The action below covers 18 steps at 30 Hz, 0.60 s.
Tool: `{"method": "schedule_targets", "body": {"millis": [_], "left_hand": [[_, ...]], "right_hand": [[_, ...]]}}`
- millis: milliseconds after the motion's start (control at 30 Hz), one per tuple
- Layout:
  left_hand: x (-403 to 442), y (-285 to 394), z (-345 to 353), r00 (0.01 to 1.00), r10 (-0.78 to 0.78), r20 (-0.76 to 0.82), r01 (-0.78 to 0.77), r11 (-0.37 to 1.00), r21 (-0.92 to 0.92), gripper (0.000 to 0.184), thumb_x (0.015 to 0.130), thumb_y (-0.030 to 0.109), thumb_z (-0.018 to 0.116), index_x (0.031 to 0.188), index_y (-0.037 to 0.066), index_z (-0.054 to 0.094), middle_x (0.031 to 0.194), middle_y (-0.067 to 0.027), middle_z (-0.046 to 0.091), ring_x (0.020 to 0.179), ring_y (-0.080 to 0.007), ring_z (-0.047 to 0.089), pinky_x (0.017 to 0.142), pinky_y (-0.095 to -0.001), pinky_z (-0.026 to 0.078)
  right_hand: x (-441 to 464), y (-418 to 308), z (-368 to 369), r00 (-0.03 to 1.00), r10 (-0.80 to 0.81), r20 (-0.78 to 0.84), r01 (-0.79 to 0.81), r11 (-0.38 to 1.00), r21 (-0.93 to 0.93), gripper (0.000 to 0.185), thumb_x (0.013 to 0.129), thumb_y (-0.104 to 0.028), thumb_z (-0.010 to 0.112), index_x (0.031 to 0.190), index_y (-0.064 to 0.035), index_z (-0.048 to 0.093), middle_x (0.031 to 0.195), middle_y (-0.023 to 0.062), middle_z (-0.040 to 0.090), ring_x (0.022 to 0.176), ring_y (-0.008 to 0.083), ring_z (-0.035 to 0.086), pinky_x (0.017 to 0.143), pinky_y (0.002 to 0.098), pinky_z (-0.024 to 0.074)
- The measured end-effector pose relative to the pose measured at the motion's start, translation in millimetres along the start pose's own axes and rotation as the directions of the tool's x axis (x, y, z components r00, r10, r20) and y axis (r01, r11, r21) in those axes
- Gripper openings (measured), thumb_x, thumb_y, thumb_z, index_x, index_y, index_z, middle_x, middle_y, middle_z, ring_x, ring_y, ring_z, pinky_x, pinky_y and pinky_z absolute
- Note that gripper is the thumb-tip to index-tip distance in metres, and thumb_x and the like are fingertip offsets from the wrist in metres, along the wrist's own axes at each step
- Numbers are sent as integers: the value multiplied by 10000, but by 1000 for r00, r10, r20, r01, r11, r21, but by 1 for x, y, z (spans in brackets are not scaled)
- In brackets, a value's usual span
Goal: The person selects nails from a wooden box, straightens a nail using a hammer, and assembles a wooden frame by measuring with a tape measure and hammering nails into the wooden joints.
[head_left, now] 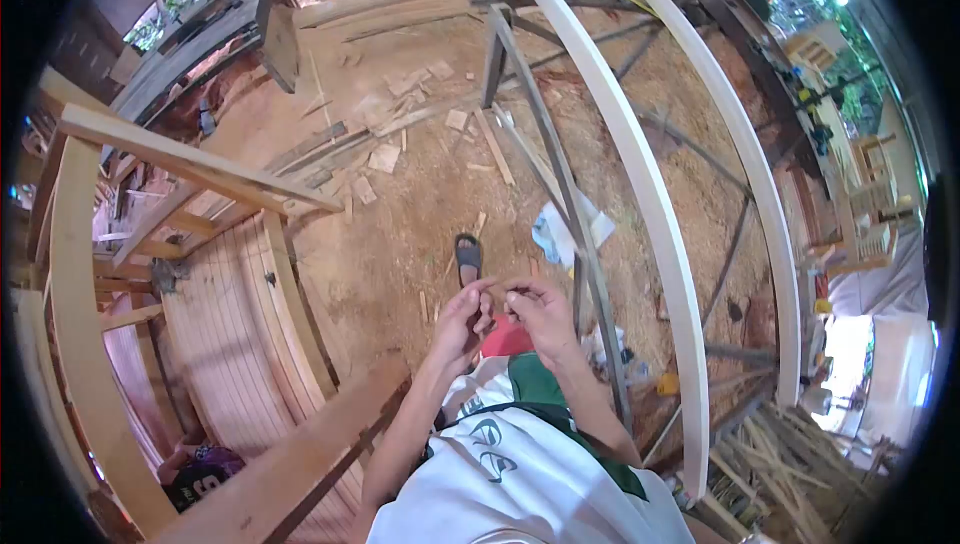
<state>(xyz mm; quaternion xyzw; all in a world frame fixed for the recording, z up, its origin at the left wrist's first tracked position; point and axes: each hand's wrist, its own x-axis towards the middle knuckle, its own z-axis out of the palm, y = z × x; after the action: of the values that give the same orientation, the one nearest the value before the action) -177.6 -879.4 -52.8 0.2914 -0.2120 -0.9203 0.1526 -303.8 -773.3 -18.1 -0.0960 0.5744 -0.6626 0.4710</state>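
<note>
My left hand [464,326] and my right hand [541,316] are held close together in front of my body, fingertips nearly meeting. Both are closed, with fingers curled and thumbs pressed in. Something thin and brownish may lie between the fingertips, but it is too small to make out. Beneath the hands show a red patch of cloth [507,339] and my white and green shirt [520,454]. To the right of my right hand runs a grey metal stand [590,279], which carries a long pale wooden frame [655,179].
Left stands a wooden frame [75,244] with a slatted panel [225,294]. A thick beam [300,454] reaches toward my left arm. Wood offcuts [384,157] and a white-blue cloth [555,234] lie on the dusty floor. Wood strips [790,474] are piled at lower right.
</note>
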Motion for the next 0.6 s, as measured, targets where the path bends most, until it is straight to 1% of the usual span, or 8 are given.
{"method": "schedule_targets", "body": {"millis": [33,100,167,300,400,467,500,600], "left_hand": [[27,17,-3,1000,8,-22,-9,999,-49,296,1121,313,490,1262,84,612,834,48,503,631,-51,413,638,-240,439],[83,50,-6,994,46,-94,-58,989,-134,264,1115,313,500,1226,100,608,837,47,492,646,-58,422,651,-248,438],[120,95,12,986,67,-153,-99,972,-212,215,1102,329,533,1165,131,588,852,44,485,673,-66,433,640,-247,422],[202,181,37,967,203,-150,-224,966,-132,194,1101,308,551,1143,127,607,825,45,505,686,-67,463,610,-242,425],[270,241,46,866,308,-395,-257,950,179,149,1074,206,599,1146,77,624,870,26,592,732,-91,565,624,-251,488],[313,288,62,890,275,-363,-218,957,191,125,1073,188,599,1118,84,650,928,-1,673,743,-81,630,614,-215,496],[338,306,60,902,262,-343,-207,960,188,106,1071,179,602,1095,88,650,933,-5,695,753,-73,654,610,-206,500],[428,340,32,952,237,-196,-218,969,115,94,1070,170,593,1105,100,645,978,-8,714,803,-80,663,638,-223,506]], "right_hand": [[35,-8,4,1000,0,25,0,1000,-5,208,986,-66,675,1176,15,704,989,30,709,834,91,649,753,244,527],[110,-28,28,983,-180,24,180,951,-252,218,975,-26,673,1187,28,683,1001,33,705,852,103,656,790,259,539],[172,-60,49,969,-221,106,239,947,-216,227,962,8,673,1186,37,663,1004,53,703,867,110,662,794,264,544],[278,-138,92,968,-225,108,250,887,-389,230,935,-10,706,1160,12,663,961,88,716,878,128,688,772,273,562],[354,-180,109,913,-309,266,407,689,-600,276,917,-64,734,1177,-13,658,945,161,738,833,257,751,736,375,607],[409,-201,114,908,-278,314,413,720,-558,251,913,-80,728,1145,-20,655,971,173,737,850,307,757,749,389,611],[441,-201,112,888,-308,341,456,675,-579,273,893,-86,758,1143,-31,663,923,130,732,818,228,740,741,354,595],[523,-224,113,858,-410,309,509,601,-616,269,884,-99,756,1124,-30,656,901,139,717,791,266,726,722,371,585]]}}
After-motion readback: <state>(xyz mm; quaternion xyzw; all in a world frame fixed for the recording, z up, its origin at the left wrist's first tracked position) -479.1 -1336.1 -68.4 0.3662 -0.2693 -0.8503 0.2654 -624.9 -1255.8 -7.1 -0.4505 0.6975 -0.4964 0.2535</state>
